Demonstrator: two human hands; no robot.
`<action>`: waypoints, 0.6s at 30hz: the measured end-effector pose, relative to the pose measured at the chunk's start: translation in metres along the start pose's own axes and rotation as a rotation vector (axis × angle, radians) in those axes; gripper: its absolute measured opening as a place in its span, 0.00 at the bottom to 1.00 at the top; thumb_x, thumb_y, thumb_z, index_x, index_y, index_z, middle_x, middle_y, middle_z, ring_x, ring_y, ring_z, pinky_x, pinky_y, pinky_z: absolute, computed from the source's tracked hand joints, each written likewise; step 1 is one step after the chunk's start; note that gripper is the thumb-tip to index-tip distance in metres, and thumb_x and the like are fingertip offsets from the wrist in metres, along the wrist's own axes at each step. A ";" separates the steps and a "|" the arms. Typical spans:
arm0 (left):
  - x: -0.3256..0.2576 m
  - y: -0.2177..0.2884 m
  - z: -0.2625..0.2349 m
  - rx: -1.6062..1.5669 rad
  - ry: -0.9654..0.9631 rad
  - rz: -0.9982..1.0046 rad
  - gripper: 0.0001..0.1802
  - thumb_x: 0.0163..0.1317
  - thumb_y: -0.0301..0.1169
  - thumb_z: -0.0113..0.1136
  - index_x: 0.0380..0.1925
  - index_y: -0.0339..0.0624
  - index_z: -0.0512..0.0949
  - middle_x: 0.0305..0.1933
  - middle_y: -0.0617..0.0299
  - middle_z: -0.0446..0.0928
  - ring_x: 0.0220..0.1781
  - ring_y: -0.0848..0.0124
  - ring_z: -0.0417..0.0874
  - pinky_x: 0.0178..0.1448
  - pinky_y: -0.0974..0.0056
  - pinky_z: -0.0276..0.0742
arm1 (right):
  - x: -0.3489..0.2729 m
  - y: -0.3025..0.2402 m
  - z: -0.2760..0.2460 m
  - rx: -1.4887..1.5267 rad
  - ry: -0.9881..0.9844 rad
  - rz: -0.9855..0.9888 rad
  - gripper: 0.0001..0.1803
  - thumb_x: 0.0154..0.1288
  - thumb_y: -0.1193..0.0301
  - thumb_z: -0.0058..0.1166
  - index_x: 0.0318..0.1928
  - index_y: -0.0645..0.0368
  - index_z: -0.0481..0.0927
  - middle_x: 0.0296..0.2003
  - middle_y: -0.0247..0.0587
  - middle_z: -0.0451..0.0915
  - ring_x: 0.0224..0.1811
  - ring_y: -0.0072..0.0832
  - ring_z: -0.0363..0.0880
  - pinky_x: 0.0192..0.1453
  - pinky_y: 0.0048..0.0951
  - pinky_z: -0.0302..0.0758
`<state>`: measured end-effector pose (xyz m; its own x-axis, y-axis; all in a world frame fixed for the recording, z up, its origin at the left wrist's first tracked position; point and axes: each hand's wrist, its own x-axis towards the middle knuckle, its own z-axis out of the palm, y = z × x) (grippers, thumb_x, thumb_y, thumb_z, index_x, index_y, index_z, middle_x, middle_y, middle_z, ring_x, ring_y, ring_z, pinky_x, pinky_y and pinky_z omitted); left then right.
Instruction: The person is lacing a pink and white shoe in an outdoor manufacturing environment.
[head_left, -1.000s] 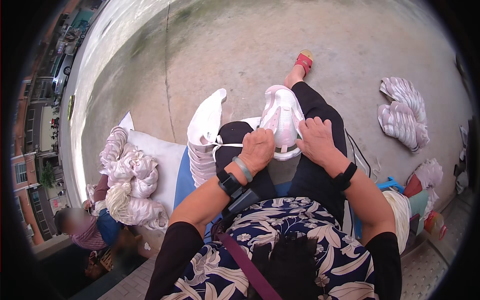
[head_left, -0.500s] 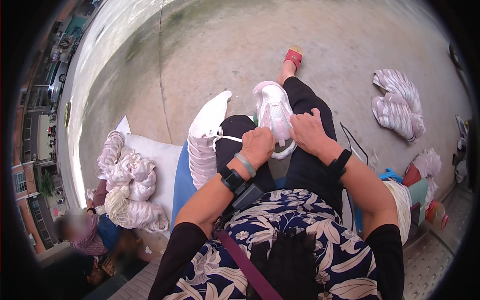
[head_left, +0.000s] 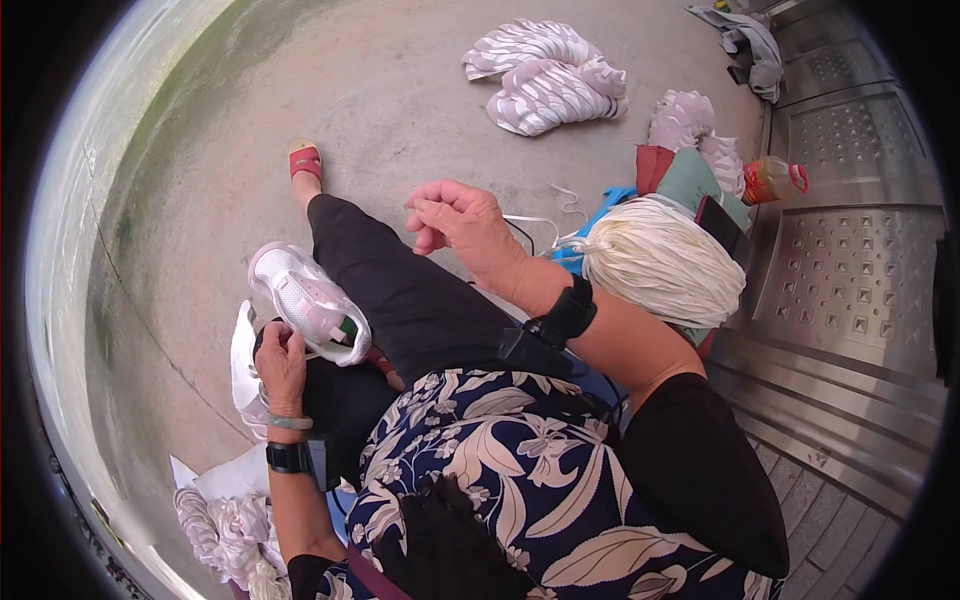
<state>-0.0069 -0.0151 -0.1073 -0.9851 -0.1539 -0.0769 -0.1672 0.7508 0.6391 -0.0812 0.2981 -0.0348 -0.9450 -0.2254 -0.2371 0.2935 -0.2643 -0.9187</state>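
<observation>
A white and pale pink sneaker lies on my left knee, its opening toward me and a bit of green inside. Beside its opening is my left hand, fingers curled; whatever may be in them is hidden. White shoe pieces show at the outer side of that knee. My right hand is raised over my right leg, away from the sneaker, with bent, loosely parted fingers and nothing visible in them. To its right lies a thick bundle of cream-white shoelaces, loose ends trailing toward the hand.
Nested pink and white shoe uppers lie on the concrete floor ahead. More uppers are at lower left. By the laces are a blue object, a green cloth, a dark phone and a plastic bottle. A metal panel stands at right.
My view has turned to the right. My right hand has left the sneaker and risen toward the lace bundle. My left hand has shifted to the sneaker's outer side.
</observation>
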 end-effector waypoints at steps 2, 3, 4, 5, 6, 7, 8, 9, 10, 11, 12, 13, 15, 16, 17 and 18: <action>0.003 -0.004 0.003 -0.006 -0.035 0.006 0.08 0.56 0.29 0.56 0.32 0.35 0.73 0.25 0.54 0.76 0.25 0.65 0.77 0.34 0.63 0.73 | -0.031 0.002 -0.041 0.087 0.234 0.141 0.08 0.65 0.70 0.50 0.40 0.62 0.77 0.29 0.36 0.78 0.26 0.17 0.75 0.32 0.20 0.75; 0.004 -0.011 0.003 -0.021 -0.030 0.017 0.08 0.56 0.29 0.56 0.32 0.34 0.73 0.25 0.55 0.76 0.26 0.66 0.77 0.34 0.64 0.73 | -0.047 0.007 -0.060 0.011 0.278 0.150 0.08 0.65 0.70 0.50 0.40 0.61 0.77 0.28 0.35 0.78 0.26 0.17 0.74 0.30 0.20 0.74; 0.005 -0.014 0.006 -0.038 -0.023 0.027 0.08 0.56 0.29 0.56 0.32 0.34 0.73 0.25 0.55 0.76 0.26 0.68 0.76 0.34 0.65 0.73 | -0.064 0.015 -0.082 -0.067 0.321 0.161 0.08 0.64 0.70 0.51 0.39 0.61 0.77 0.28 0.34 0.78 0.25 0.17 0.74 0.29 0.20 0.74; 0.007 -0.009 0.008 -0.110 -0.061 -0.029 0.07 0.57 0.28 0.55 0.31 0.34 0.73 0.25 0.59 0.74 0.27 0.73 0.74 0.33 0.68 0.72 | -0.081 0.023 -0.105 -0.291 0.373 0.127 0.07 0.62 0.70 0.51 0.37 0.60 0.78 0.27 0.35 0.78 0.24 0.21 0.75 0.29 0.23 0.74; 0.005 -0.011 0.004 -0.102 -0.057 -0.033 0.07 0.57 0.28 0.55 0.31 0.34 0.73 0.25 0.59 0.74 0.27 0.73 0.74 0.33 0.68 0.72 | -0.093 0.029 -0.122 -0.510 0.394 0.092 0.06 0.59 0.71 0.51 0.34 0.60 0.78 0.26 0.36 0.79 0.22 0.25 0.76 0.29 0.27 0.74; 0.003 -0.015 0.000 -0.134 -0.048 -0.038 0.06 0.58 0.27 0.55 0.30 0.34 0.73 0.25 0.61 0.73 0.27 0.75 0.73 0.33 0.69 0.71 | -0.103 0.035 -0.140 -0.784 0.423 -0.036 0.06 0.58 0.70 0.51 0.33 0.58 0.78 0.27 0.39 0.79 0.24 0.32 0.77 0.30 0.31 0.74; 0.008 -0.016 0.009 -0.184 -0.071 -0.028 0.06 0.58 0.27 0.55 0.30 0.35 0.72 0.24 0.63 0.72 0.28 0.77 0.72 0.33 0.70 0.71 | -0.121 0.037 -0.160 -1.073 0.481 -0.152 0.05 0.57 0.70 0.51 0.31 0.57 0.78 0.27 0.41 0.79 0.26 0.38 0.77 0.32 0.35 0.73; 0.003 -0.017 0.000 -0.172 -0.046 -0.021 0.05 0.58 0.26 0.55 0.29 0.35 0.72 0.24 0.64 0.71 0.27 0.77 0.71 0.34 0.70 0.70 | -0.124 0.040 -0.175 -1.185 0.494 -0.163 0.05 0.56 0.70 0.50 0.31 0.55 0.78 0.27 0.43 0.78 0.29 0.41 0.77 0.34 0.37 0.73; 0.001 -0.018 -0.003 -0.165 -0.044 -0.028 0.05 0.58 0.26 0.55 0.29 0.35 0.72 0.24 0.64 0.71 0.27 0.77 0.71 0.34 0.70 0.70 | -0.130 0.041 -0.190 -1.304 0.522 -0.166 0.05 0.56 0.69 0.50 0.30 0.54 0.78 0.28 0.45 0.77 0.32 0.44 0.76 0.35 0.40 0.72; 0.007 -0.017 0.009 -0.168 -0.074 -0.021 0.05 0.58 0.26 0.55 0.29 0.35 0.72 0.24 0.64 0.71 0.27 0.77 0.71 0.34 0.70 0.70 | -0.146 0.039 -0.208 -1.386 0.605 -0.102 0.05 0.56 0.70 0.51 0.30 0.55 0.79 0.27 0.44 0.77 0.32 0.44 0.76 0.35 0.38 0.72; 0.007 -0.017 0.008 -0.156 -0.071 -0.030 0.06 0.58 0.26 0.55 0.29 0.35 0.72 0.24 0.64 0.71 0.27 0.77 0.70 0.34 0.70 0.70 | -0.149 0.036 -0.218 -1.452 0.655 -0.060 0.04 0.55 0.71 0.52 0.30 0.55 0.79 0.27 0.44 0.77 0.32 0.43 0.76 0.35 0.37 0.72; 0.006 -0.016 0.007 -0.152 -0.069 -0.035 0.06 0.58 0.26 0.55 0.29 0.35 0.72 0.24 0.64 0.71 0.27 0.77 0.70 0.34 0.70 0.70 | -0.148 0.033 -0.227 -1.449 0.649 -0.060 0.04 0.55 0.71 0.52 0.30 0.55 0.79 0.27 0.44 0.77 0.32 0.43 0.76 0.35 0.37 0.72; 0.006 -0.013 0.006 -0.159 -0.046 -0.006 0.06 0.58 0.27 0.56 0.29 0.35 0.71 0.25 0.64 0.71 0.27 0.77 0.69 0.33 0.70 0.69 | -0.141 0.027 -0.238 -1.663 0.702 -0.019 0.03 0.55 0.71 0.52 0.29 0.54 0.78 0.27 0.42 0.75 0.32 0.41 0.76 0.35 0.38 0.71; 0.004 -0.015 0.005 -0.156 -0.045 -0.008 0.06 0.58 0.27 0.56 0.29 0.35 0.71 0.25 0.64 0.71 0.27 0.77 0.69 0.33 0.70 0.69 | -0.136 0.027 -0.239 -1.661 0.699 -0.018 0.03 0.55 0.71 0.52 0.29 0.54 0.78 0.27 0.42 0.75 0.32 0.41 0.76 0.35 0.38 0.71; 0.005 -0.018 0.004 -0.161 -0.055 -0.030 0.06 0.58 0.27 0.56 0.29 0.35 0.72 0.25 0.64 0.71 0.27 0.77 0.69 0.33 0.70 0.69 | -0.129 0.027 -0.238 -1.674 0.670 -0.116 0.03 0.55 0.70 0.52 0.27 0.53 0.77 0.26 0.42 0.74 0.32 0.42 0.76 0.34 0.40 0.72; 0.005 -0.021 0.004 -0.167 -0.065 -0.052 0.07 0.58 0.28 0.56 0.29 0.35 0.72 0.25 0.64 0.71 0.27 0.76 0.69 0.34 0.70 0.69 | -0.121 0.027 -0.238 -1.684 0.640 -0.214 0.04 0.55 0.69 0.51 0.25 0.53 0.76 0.25 0.43 0.73 0.31 0.43 0.76 0.34 0.41 0.73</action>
<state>-0.0086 -0.0289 -0.1237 -0.9768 -0.1434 -0.1591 -0.2140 0.6252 0.7506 0.0067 0.5409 -0.1060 -0.9655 0.1447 0.2165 0.1129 0.9818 -0.1526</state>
